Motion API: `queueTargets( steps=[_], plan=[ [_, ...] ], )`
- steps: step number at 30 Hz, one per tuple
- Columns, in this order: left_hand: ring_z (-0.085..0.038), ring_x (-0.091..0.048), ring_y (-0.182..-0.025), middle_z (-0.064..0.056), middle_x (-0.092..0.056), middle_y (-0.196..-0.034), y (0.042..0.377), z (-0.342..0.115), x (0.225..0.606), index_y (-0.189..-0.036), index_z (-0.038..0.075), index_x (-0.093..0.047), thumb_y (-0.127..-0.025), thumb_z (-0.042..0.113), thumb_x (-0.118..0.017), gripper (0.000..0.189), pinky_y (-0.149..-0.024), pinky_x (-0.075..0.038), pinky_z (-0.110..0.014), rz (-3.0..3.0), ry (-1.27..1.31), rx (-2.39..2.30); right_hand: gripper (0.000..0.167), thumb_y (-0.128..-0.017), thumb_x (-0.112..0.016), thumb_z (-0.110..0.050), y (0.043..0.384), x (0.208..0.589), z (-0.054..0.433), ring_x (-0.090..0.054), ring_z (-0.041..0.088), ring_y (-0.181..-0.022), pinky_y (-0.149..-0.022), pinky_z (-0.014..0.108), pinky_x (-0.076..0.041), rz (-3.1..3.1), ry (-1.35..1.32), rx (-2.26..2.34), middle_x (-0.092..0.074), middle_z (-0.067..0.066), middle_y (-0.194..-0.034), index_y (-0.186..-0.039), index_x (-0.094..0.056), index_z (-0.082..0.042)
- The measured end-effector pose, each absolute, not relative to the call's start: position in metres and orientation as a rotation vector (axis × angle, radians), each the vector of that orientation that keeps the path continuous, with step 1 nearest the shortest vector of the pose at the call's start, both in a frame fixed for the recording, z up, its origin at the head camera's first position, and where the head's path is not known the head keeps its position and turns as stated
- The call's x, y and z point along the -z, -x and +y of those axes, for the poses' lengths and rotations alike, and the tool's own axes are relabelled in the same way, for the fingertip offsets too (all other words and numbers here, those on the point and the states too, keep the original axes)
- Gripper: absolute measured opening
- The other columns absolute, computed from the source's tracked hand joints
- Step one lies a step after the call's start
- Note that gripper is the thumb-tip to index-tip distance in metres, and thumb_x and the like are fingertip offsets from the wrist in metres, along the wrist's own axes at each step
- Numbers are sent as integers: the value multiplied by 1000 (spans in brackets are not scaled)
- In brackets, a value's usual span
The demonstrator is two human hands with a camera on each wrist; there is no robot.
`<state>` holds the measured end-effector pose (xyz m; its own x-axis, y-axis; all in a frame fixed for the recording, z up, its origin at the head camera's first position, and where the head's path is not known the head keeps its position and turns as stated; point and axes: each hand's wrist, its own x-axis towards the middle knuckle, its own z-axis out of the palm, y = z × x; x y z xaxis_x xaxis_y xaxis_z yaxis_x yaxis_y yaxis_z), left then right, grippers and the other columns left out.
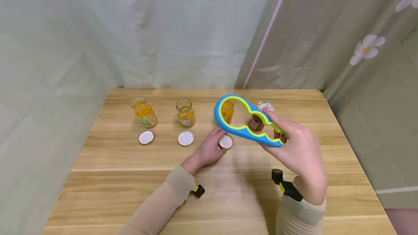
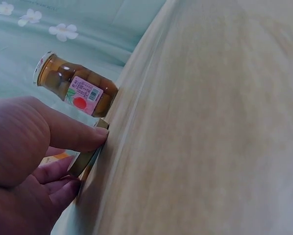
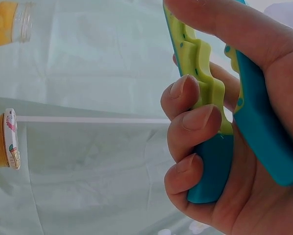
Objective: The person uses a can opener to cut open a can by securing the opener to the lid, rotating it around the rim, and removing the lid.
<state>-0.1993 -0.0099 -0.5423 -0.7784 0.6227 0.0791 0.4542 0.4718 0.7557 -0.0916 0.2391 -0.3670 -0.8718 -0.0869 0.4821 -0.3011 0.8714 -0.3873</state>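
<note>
My left hand (image 1: 209, 149) pinches the rim of a jar lid (image 1: 226, 142) low at the tabletop, its pale inside facing up. The left wrist view shows thumb and fingers on the lid's edge (image 2: 83, 161). Raised above the table, my right hand (image 1: 302, 148) grips a blue and green jar opener (image 1: 241, 132) by its handles, fingers curled round one of them in the right wrist view. Seen through the opener's loop is an uncapped jar (image 1: 227, 111) of orange fruit. A capped jar (image 1: 256, 123) with a patterned lid stands to its right, partly covered by the opener.
Two more uncapped jars, one at far left (image 1: 145, 113) and one beside it (image 1: 186, 113), stand in the same row. A loose lid (image 1: 146, 137) and another lid (image 1: 185, 138) lie in front of them. Curtains (image 1: 196, 46) hang behind the wooden table (image 1: 130, 188).
</note>
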Motion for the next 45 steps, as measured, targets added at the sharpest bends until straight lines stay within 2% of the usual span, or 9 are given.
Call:
queueTargets(
  steps=[25,31,35,41,45],
  plan=[
    [-35,-51,-140,-19,-52,-147,199,-11,538,-146,-7,-55,-89,0,-83,64,-120,-39,-48,2509,-911,-1227,76,-76,-96,-29,93,362,240,-47,6,-59,-53,30,-38,-2571,-302,-631,-54,-14,-71,-146,-68,-33],
    [-36,-51,-140,-21,-51,-149,199,-12,536,-150,-8,-51,-88,2,-83,70,-120,-40,-48,2500,-899,-1259,79,-75,-97,-27,93,361,242,-47,6,-61,-53,30,-38,-2571,-293,-618,-53,-14,-71,-148,-67,-35],
    [-36,-51,-139,-20,-51,-149,195,-12,528,-152,-5,-52,-88,3,-85,72,-119,-41,-48,2516,-903,-1279,80,-75,-97,-27,94,362,243,-47,6,-61,-53,31,-37,-2565,-291,-606,-53,-13,-71,-148,-65,-38],
    [-38,-58,-134,-19,-57,-146,184,-7,506,-148,-2,-57,-88,1,-85,66,-113,-47,-48,2510,-999,-1381,77,-73,-99,-26,93,366,249,-50,7,-65,-57,25,-37,-2502,-322,-636,-57,-11,-74,-144,-70,-29],
    [-34,-62,-130,-18,-61,-142,178,4,493,-148,-2,-56,-90,0,-83,64,-109,-52,-42,2450,-983,-1532,76,-72,-100,-23,93,368,254,-52,8,-67,-59,22,-36,-2473,-300,-662,-59,-9,-75,-143,-71,-25]
  ],
)
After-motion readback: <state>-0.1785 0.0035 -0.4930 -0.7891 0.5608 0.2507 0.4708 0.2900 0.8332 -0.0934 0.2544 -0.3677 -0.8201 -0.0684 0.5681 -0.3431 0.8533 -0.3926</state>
